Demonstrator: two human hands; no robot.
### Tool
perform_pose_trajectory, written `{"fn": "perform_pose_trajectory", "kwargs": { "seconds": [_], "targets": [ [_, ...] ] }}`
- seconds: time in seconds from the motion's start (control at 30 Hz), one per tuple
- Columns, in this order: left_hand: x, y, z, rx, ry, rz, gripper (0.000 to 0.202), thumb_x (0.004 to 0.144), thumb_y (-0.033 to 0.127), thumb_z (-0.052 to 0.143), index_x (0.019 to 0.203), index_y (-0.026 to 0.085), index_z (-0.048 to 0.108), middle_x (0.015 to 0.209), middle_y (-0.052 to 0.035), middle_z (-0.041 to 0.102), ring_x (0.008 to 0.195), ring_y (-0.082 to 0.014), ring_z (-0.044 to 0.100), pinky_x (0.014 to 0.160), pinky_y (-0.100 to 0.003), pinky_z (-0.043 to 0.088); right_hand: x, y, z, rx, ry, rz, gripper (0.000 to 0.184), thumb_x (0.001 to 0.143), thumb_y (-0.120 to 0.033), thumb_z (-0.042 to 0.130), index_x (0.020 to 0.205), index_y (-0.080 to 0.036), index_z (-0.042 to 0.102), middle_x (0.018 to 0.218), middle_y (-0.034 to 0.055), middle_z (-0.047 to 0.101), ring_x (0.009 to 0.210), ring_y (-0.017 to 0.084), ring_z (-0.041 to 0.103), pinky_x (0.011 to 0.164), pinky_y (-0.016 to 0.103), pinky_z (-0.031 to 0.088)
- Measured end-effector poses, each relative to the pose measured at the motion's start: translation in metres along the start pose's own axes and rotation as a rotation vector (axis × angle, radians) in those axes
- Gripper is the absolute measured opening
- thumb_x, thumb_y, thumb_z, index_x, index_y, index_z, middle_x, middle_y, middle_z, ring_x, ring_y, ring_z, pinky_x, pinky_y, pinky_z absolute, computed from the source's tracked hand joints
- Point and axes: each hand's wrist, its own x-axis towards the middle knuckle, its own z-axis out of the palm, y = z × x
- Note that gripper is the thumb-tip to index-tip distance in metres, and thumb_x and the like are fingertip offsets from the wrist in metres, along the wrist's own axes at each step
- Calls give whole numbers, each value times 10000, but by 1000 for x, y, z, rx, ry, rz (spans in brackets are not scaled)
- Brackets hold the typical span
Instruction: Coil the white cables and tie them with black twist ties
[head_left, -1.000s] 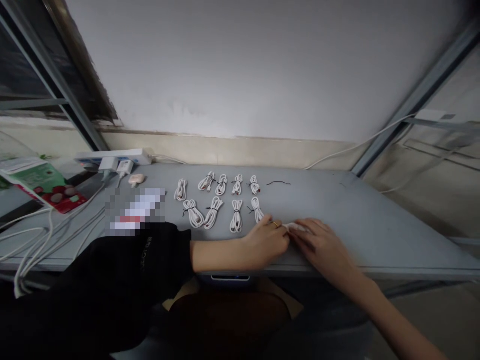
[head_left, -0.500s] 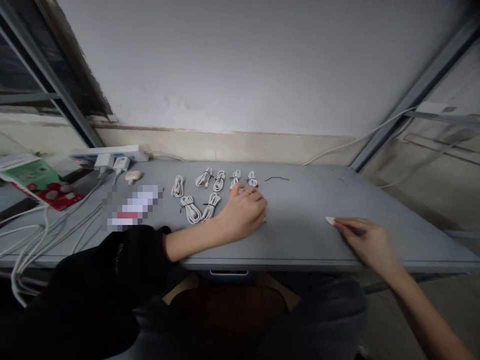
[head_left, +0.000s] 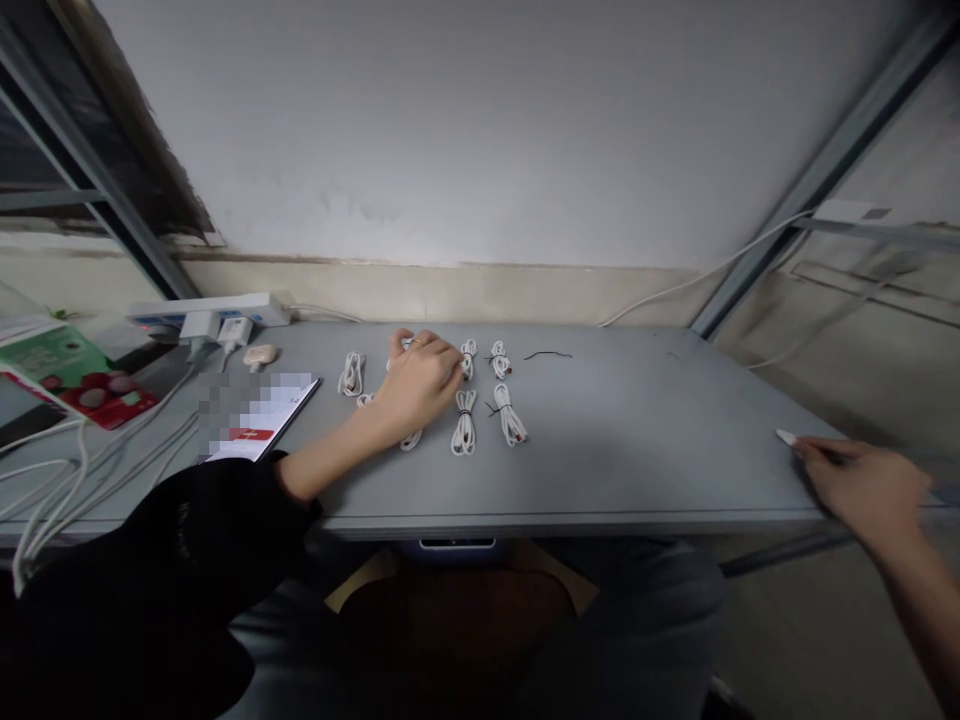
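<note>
My left hand (head_left: 421,385) reaches over the bundled white cables, its fingers curled downward. Its fingertips are hidden, so whether it grips a cable cannot be seen. Beside its fingers lies one coiled cable (head_left: 468,358), and another tied cable (head_left: 500,360) is just right of that. Nearer the front edge are two more bundles, a cable (head_left: 464,424) and a cable (head_left: 511,416), each with a black tie. A separate white cable (head_left: 351,374) lies left of the hand. My right hand (head_left: 862,490), at the desk's right end, pinches a small white pointed piece (head_left: 785,438).
A loose black twist tie (head_left: 547,355) lies toward the back of the grey desk (head_left: 637,430). At left are a phone (head_left: 289,415), a power strip (head_left: 259,308) with plugged-in chargers, a green and red box (head_left: 82,370) and trailing white cords (head_left: 45,510).
My left hand has moved left and back, uncovering two front cable bundles. My right hand has carried the white piece farther right, to the end of the desk.
</note>
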Motion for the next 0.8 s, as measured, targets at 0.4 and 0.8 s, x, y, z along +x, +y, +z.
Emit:
{"fn": "perform_pose_trajectory", "kwargs": {
  "seconds": [0.4, 0.8],
  "targets": [
    [10, -44, 4, 44, 61, -209, 343, 874, 247, 374, 907, 207, 713, 999, -97, 734, 1060, -293, 561, 1005, -537, 240, -74, -150, 45, 371, -135, -722, 308, 855, -358, 467, 706, -216, 696, 793, 90, 734, 755, 271, 675, 739, 417, 511],
    [11, -73, -3, 138, 41, -357, 365, 858, 287, 378, 938, 195, 722, 1021, -113, 724, 1088, -314, 547, 1007, -519, 221, 9, -20, 14, 99, -13, -326, 336, 765, -542, 470, 539, -308, 555, 546, 91, 571, 578, 284, 539, 569, 395, 320]
  ]
}}
